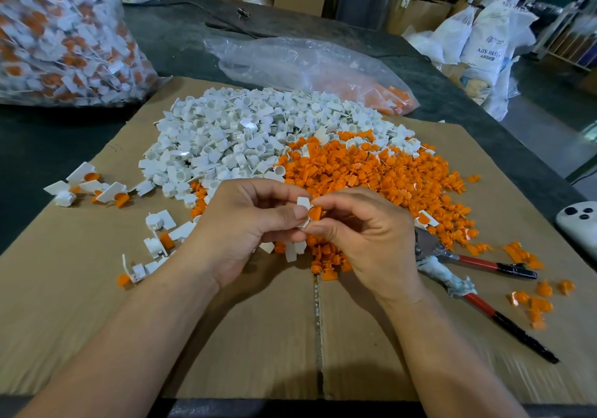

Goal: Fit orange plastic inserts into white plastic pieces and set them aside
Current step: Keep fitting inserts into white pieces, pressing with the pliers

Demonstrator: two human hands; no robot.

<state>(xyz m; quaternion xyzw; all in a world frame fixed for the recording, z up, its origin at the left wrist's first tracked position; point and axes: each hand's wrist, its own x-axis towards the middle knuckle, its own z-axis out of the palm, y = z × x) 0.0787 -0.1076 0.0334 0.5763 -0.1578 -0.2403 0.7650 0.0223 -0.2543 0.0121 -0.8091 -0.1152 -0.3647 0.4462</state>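
Observation:
My left hand (248, 223) pinches a white plastic piece (303, 205) between thumb and fingers. Against it my right hand (361, 227) pinches an orange insert (315, 213), and the two parts touch. Behind the hands, a heap of white pieces (245, 139) lies on the cardboard sheet (252, 337), with a heap of orange inserts (381, 172) to its right. A few fitted white-and-orange pieces (93, 186) lie at the left of the cardboard. Loose white pieces (158, 240) are scattered beside my left wrist.
Red-handled cutters (478, 275) lie right of my right hand, with stray orange inserts (533, 298) around them. A full clear bag of fitted pieces (61, 36) stands far left. A slack plastic bag (310, 68) lies behind the heaps. A white device (578, 223) sits at the right edge.

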